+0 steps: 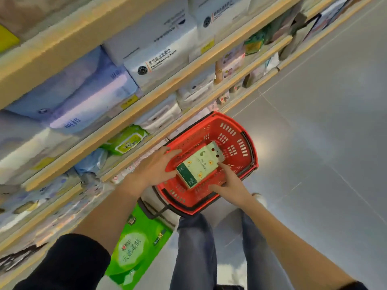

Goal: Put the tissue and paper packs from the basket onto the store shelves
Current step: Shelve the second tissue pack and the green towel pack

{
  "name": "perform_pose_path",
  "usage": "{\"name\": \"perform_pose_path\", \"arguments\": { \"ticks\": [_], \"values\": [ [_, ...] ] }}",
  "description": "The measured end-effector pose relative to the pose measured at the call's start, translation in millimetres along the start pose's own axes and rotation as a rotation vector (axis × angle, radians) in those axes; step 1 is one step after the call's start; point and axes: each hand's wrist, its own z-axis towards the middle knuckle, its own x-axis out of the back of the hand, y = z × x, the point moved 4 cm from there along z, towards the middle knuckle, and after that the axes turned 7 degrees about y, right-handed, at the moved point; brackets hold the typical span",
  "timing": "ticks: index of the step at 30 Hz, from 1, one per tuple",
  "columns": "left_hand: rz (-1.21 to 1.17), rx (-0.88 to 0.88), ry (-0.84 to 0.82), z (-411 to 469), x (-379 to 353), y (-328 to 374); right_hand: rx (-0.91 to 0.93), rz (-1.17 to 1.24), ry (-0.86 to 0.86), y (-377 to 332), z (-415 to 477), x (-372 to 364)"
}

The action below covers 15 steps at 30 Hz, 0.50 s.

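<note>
A red plastic basket (240,141) stands on the floor in front of the wooden shelves (134,109). Inside or just above it is a pale green tissue pack (199,164) with a dark green end and avocado pictures. My left hand (156,166) presses against the pack's left side, fingers spread along it. My right hand (229,184) grips its right side and lower edge. Both hands hold the pack between them. The basket's bottom under the pack is hidden.
The shelves run along the left, packed with white, blue and green tissue and wipe packs (127,141). A large bright green pack (136,245) stands on the floor by my left leg. Grey tiled floor (324,143) opens to the right.
</note>
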Motion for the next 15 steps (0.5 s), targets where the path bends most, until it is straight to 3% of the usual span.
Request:
{"name": "perform_pose_path", "arguments": {
  "ticks": [7,15],
  "values": [
    [-0.03,-0.052,-0.125,75.7,-80.8,-49.8,-0.167,0.226,0.107,75.2,76.9,-69.2],
    [0.105,-0.039,-0.31,171.2,-239.7,-124.9,-0.336,0.348,0.188,185.5,208.0,-148.8]
  ]
}}
